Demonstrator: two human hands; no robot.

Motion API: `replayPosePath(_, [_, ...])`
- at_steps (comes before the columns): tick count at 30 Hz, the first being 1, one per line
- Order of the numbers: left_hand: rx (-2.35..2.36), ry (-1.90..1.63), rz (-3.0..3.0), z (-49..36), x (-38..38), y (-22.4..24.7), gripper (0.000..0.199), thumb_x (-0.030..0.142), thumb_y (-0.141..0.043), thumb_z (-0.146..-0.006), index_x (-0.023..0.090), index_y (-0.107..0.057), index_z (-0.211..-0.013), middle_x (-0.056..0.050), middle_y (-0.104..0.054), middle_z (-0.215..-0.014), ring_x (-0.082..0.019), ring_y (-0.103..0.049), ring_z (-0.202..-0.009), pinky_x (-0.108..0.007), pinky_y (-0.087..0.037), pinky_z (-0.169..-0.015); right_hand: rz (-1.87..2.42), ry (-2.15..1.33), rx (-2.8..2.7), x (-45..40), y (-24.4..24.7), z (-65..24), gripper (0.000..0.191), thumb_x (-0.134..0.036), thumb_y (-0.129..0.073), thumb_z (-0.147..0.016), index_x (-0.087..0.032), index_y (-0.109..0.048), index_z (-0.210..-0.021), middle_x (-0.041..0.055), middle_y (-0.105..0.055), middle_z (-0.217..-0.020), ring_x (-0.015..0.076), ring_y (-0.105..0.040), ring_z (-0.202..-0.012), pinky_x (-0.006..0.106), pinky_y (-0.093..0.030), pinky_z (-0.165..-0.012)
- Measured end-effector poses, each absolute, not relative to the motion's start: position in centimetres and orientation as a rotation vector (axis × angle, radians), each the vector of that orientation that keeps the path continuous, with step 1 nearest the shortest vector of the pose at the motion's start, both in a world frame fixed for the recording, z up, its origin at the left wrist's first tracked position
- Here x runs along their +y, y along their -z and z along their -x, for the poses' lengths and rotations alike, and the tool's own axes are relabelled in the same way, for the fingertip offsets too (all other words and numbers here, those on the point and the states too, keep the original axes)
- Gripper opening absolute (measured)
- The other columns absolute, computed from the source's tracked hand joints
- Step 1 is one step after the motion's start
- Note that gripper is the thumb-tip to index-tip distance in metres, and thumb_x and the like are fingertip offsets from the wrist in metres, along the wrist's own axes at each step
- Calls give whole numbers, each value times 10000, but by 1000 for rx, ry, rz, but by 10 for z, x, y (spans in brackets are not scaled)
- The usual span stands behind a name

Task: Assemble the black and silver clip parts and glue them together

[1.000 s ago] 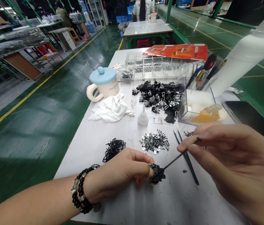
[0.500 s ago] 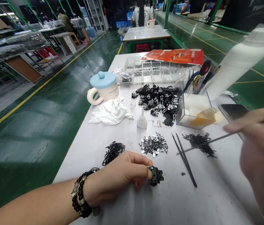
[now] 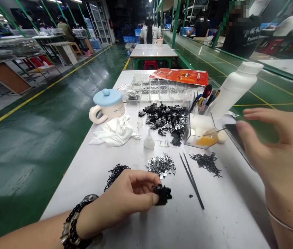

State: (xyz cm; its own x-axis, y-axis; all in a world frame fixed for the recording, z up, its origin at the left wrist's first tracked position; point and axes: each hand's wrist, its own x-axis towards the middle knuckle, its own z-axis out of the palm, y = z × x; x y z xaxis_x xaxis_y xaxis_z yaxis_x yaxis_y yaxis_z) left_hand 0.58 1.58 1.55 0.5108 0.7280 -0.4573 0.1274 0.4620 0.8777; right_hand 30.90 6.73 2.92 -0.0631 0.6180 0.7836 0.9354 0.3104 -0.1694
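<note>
My left hand (image 3: 125,195) pinches a small black assembled part (image 3: 162,194) between thumb and fingers, low over the white table (image 3: 221,214). My right hand (image 3: 278,148) hovers at the right with its fingers apart, holding nothing, nearest a dark phone (image 3: 236,138). Black tweezers (image 3: 192,181) lie on the table between my hands. Close by are a tangle of small black pieces (image 3: 207,163), a heap of silver clips (image 3: 161,166) and a second black tangle (image 3: 115,175) beside my left hand. A larger black-and-silver pile (image 3: 164,121) lies farther forward.
A clear acrylic box (image 3: 198,131), a white bottle (image 3: 234,90), a compartment tray (image 3: 157,88), an orange packet (image 3: 180,76), a blue-lidded mug (image 3: 107,105), a white cloth (image 3: 114,133) and a small dropper bottle (image 3: 149,140) stand on the table. Other people stand beyond, on a green floor.
My right hand has moved right and no longer shows the thin black rod; its fingers have spread. My left hand still holds the black part. The view has tilted upward.
</note>
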Motion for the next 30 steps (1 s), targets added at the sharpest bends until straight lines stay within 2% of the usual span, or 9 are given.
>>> replayPosePath(2, [1059,-563,-1224,-4,16,-15,194,242,-651,-703,160,-625,-877,20,-517,-654,-79,-440,-599,-205,-373,-595,1361,527,-1776,63,-34,-293,195,-301,-604,-816,-185,-592,-973,120,-596,-1099,319,-536,-1053,502,-333,-945])
replayPosePath(3, [1091,-618,-1314,-4,16,-16,192,223,-644,-706,162,-631,-887,18,-531,-649,-84,-458,-604,-210,-395,-610,1319,459,-1830,59,-35,-284,209,-297,-612,-807,-192,-590,-986,115,-596,-1095,313,-542,-1044,498,-345,-936])
replayPosePath(7, [1109,-769,-1534,-5,16,-18,209,173,-626,-706,138,-636,-912,-10,-600,-680,-98,-520,-610,-219,-457,-632,1020,-66,-2144,38,-33,-245,232,-274,-623,-803,-238,-567,-1025,51,-625,-974,253,-551,-950,447,-383,-842])
replayPosePath(9, [1094,-808,-1599,-5,16,-18,204,156,-618,-708,128,-638,-909,-21,-618,-705,-94,-528,-594,-217,-466,-621,971,-312,-2263,31,-28,-230,231,-277,-624,-810,-251,-558,-1030,29,-617,-997,229,-525,-961,421,-367,-827])
replayPosePath(14, [1059,-832,-1725,-6,14,-15,212,115,-604,-712,138,-648,-919,-2,-601,-676,-90,-532,-586,-218,-468,-629,939,-684,-2213,24,-16,-211,138,-230,-598,-836,-267,-562,-964,-8,-622,-955,181,-513,-907,374,-341,-796])
replayPosePath(19, [1050,-842,-1814,-7,16,-16,216,95,-608,-699,130,-661,-906,-16,-616,-708,-97,-552,-607,-226,-477,-637,933,-776,-2143,24,-13,-211,30,-239,-580,-849,-244,-574,-879,-5,-622,-886,174,-510,-868,362,-340,-767])
replayPosePath(30, [1021,-909,-2151,-7,11,-25,184,77,-597,-682,145,-652,-844,-29,-654,-695,-114,-535,-604,-246,-456,-615,875,-706,-2149,24,-15,-212,60,-206,-585,-842,-243,-609,-883,2,-632,-865,169,-510,-834,369,-343,-755])
